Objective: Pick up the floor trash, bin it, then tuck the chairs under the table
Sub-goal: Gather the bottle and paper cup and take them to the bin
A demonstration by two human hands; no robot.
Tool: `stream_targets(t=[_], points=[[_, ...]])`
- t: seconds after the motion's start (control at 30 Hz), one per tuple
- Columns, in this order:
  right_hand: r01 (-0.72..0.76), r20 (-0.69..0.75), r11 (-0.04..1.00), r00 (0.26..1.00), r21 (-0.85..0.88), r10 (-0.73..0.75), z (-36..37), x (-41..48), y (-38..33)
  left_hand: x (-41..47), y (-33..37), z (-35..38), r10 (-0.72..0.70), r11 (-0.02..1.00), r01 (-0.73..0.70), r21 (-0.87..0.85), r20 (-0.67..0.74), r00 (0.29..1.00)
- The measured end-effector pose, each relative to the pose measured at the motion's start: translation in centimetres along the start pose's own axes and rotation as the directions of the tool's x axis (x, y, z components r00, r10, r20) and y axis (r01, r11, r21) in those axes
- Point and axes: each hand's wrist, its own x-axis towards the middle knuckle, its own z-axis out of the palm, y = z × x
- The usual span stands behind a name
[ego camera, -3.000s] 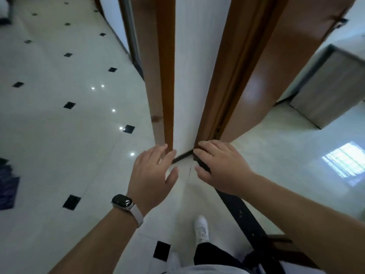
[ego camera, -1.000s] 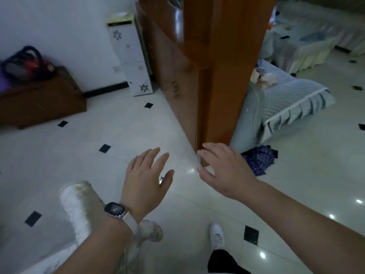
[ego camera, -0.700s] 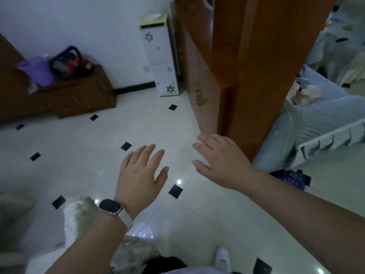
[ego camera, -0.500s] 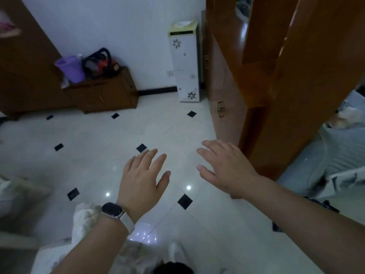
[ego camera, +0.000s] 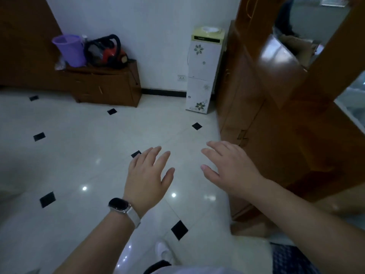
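White tiled floor (ego camera: 79, 155) lies beneath our left hand (ego camera: 147, 178) and right hand (ego camera: 231, 171), both spread with relaxed fingers, holding nothing. Far left, a purple bin (ego camera: 69, 49) stands on a wooden cabinet (ego camera: 106, 86).

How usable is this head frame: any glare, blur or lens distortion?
Head view: dim, bluish light; small lamp glints on the glossy floor; wooden cabinet at right blurred; wide-angle bending toward the edges; left hand and right hand fairly sharp.
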Motion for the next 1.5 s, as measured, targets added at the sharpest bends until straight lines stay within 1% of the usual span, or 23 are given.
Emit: stream_targets(t=[0.1,0.2,0.37,0.47,0.63,0.73,0.83,0.93,1.0,1.1,1.27,1.4,1.5], points=[[0.029,-0.003,0.999,1.0,-0.026,-0.03,0.2,6.2,-1.0,3.7,-4.3,-0.2,-0.007,1.0,0.006,-0.016,-0.043,0.999],[0.078,0.004,0.997,0.997,-0.003,-0.078,1.2,11.7,-2.6,6.4,-8.6,-0.6,-0.049,0.999,0.049,-0.006,-0.059,0.997],[0.168,0.063,0.985,0.983,0.028,-0.17,3.7,19.1,-4.7,8.7,-14.3,-0.7,-0.108,0.993,0.112,0.037,-0.102,0.989],[0.203,0.058,0.977,0.977,0.061,-0.206,5.3,24.1,-5.2,10.6,-17.4,-0.1,-0.181,0.981,0.186,0.057,-0.089,0.979],[0.26,0.037,0.955,0.963,0.145,-0.268,8.6,32.2,-4.8,14.5,-22.0,1.4,-0.218,0.965,0.229,0.131,-0.09,0.972],[0.313,0.019,0.931,0.946,0.188,-0.323,10.8,38.5,-4.1,18.3,-25.4,2.2,-0.266,0.941,0.282,0.188,-0.104,0.958],[0.36,0.002,0.901,0.929,0.24,-0.371,12.3,45.0,-3.1,22.9,-27.9,2.8,-0.315,0.914,0.323,0.245,-0.072,0.946],[0.409,-0.021,0.872,0.908,0.27,-0.419,12.6,51.4,-1.7,27.8,-30.1,3.1,-0.324,0.899,0.323,0.294,-0.048,0.945],[0.447,-0.032,0.856,0.89,0.261,-0.455,12.7,55.5,-0.9,31.0,-31.6,3.2,-0.312,0.889,0.316,0.333,-0.065,0.948],[0.514,-0.028,0.821,0.851,0.248,-0.524,12.9,61.3,-1.0,35.2,-33.8,3.4,-0.348,0.864,0.357,0.356,-0.09,0.933],[0.605,-0.068,0.76,0.791,0.237,-0.608,13.5,67.7,-4.9,37.4,-38.1,2.7,-0.395,0.827,0.413,0.382,-0.128,0.91],[0.661,-0.074,0.715,0.744,0.227,-0.664,15.5,73.0,-8.3,37.7,-43.8,2.2,-0.473,0.774,0.497,0.392,-0.163,0.866],[0.686,-0.081,0.694,0.722,0.217,-0.687,17.1,76.9,-11.3,38.2,-49.0,2.6,-0.485,0.765,0.522,0.377,-0.195,0.853]])
